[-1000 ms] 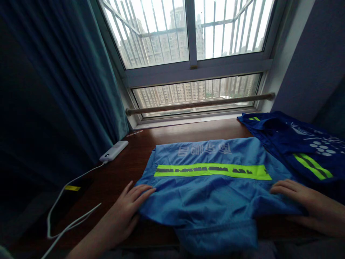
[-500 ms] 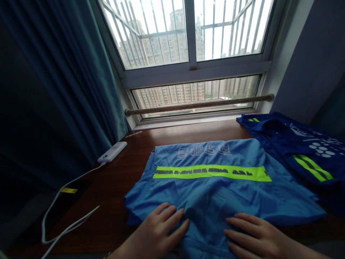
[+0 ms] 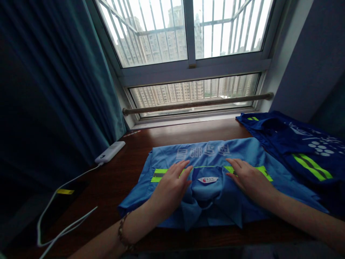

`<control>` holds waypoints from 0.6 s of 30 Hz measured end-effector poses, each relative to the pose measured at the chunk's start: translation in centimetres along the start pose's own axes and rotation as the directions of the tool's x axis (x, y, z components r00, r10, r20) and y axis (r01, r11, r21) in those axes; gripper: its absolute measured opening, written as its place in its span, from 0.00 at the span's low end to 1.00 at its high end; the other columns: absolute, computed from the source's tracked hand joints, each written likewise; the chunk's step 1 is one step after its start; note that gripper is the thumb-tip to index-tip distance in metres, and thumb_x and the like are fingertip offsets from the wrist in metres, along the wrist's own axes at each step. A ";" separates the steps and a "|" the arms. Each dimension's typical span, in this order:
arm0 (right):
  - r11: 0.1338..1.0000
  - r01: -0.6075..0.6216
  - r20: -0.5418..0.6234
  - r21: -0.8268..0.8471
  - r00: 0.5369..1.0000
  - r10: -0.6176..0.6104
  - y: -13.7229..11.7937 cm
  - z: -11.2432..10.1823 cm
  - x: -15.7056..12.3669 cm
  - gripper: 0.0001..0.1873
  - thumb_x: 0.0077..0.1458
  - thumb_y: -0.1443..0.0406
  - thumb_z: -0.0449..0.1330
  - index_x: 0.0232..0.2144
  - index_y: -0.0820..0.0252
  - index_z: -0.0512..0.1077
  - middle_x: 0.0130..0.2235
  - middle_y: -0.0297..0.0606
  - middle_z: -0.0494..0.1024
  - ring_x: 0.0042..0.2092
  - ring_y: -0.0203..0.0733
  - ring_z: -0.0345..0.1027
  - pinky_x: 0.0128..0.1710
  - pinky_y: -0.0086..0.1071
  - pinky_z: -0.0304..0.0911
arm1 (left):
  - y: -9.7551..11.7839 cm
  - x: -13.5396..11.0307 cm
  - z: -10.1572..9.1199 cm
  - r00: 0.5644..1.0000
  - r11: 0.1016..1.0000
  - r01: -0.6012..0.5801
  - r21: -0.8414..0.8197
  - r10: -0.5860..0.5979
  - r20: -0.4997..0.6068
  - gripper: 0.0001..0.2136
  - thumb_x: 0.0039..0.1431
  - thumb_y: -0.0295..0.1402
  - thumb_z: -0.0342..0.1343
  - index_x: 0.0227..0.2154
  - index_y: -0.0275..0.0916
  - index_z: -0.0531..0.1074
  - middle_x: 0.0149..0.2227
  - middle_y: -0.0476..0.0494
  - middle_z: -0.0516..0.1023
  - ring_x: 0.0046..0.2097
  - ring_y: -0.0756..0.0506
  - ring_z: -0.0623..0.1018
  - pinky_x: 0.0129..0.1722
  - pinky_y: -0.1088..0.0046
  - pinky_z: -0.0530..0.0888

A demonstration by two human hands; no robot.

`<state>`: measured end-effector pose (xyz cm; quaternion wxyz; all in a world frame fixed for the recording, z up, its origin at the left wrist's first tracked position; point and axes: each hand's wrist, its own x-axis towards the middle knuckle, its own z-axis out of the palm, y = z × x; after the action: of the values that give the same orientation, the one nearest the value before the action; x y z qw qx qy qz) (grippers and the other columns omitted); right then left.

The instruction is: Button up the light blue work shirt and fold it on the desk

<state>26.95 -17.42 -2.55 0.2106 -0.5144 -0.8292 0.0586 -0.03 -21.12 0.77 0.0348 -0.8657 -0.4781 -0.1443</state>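
A light blue work shirt (image 3: 164, 156) lies folded on the wooden table, with a yellow-green reflective strip (image 3: 159, 175) across it and pale printed characters above. Its collar (image 3: 207, 201), with a white label (image 3: 208, 180) inside, now lies over the middle of the strip. My left hand (image 3: 174, 181) rests at the left side of the collar, fingers stretched out on the cloth. On the collar's right, my right hand (image 3: 246, 176) lies over the strip with its fingers extended and thumb apart. Neither hand visibly grips the fabric.
A darker blue garment (image 3: 309, 144) with reflective strips lies at the right. On the left of the wooden table (image 3: 129, 158) are a white power bank (image 3: 110, 152), its white cable (image 3: 51, 201) and a dark object with a yellow label (image 3: 65, 191). Curtain and barred window stand behind.
Both hands have moved forward, away from me, over the shirt. The shirt's near part has been folded up, bringing the collar and label into view over the strip.
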 end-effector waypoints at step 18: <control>0.993 -0.048 0.102 -0.109 0.993 0.059 8.1 -2.6 -9.1 0.25 0.51 0.51 0.53 0.49 0.53 0.66 0.48 0.43 0.70 0.47 0.50 0.66 0.46 0.40 0.65 | -6.6 -7.4 -2.3 0.878 0.888 0.445 -0.113 -0.408 0.252 0.16 0.58 0.42 0.46 0.41 0.38 0.70 0.41 0.42 0.74 0.45 0.41 0.72 0.49 0.59 0.66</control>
<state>38.18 -21.92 -5.41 0.1373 -0.5431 -0.8270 0.0470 -9.75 -24.04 0.32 -0.1240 -0.7490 -0.6445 -0.0907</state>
